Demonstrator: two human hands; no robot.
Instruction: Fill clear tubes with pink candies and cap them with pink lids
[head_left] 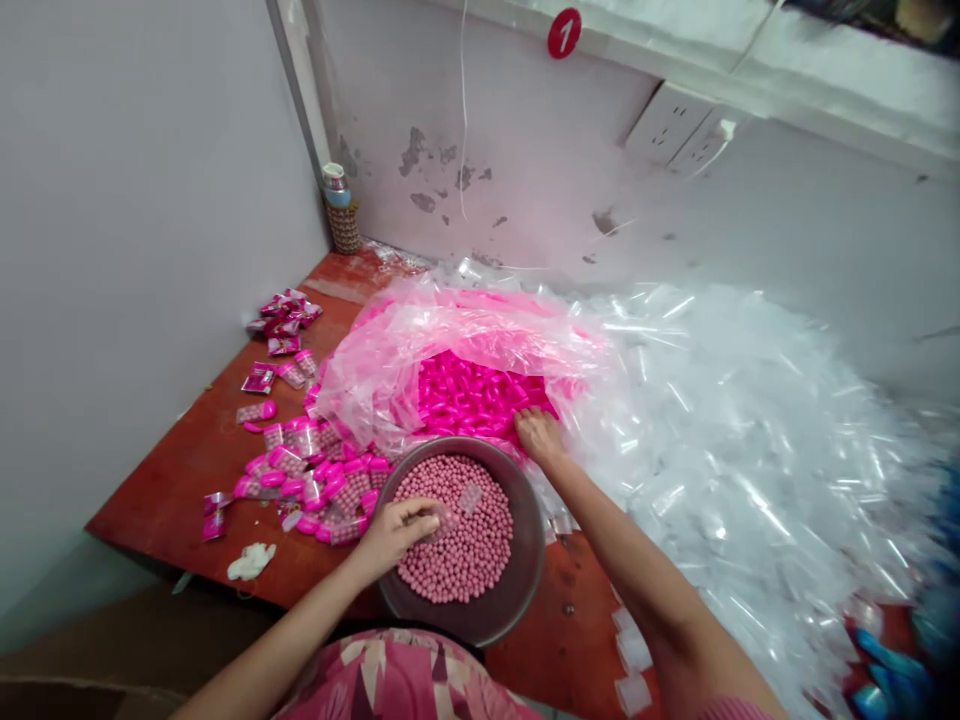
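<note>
My left hand (397, 532) hovers over a round metal bowl (517, 590) full of small pink balls (457, 545), its fingers pinched on a small clear tube (459, 508). My right hand (537, 432) reaches past the bowl's far rim into a clear plastic bag (420, 340) of bright pink caps (472, 395); its fingers are curled down among the caps and what they hold is hidden. Filled tubes with pink caps (315, 480) lie in a heap left of the bowl.
A large pile of empty clear tubes (750, 440) covers the right of the red table (187, 470). Pink packets (281, 325) lie at the back left. A small bottle in a woven holder (341, 210) stands in the corner. Walls close in left and behind.
</note>
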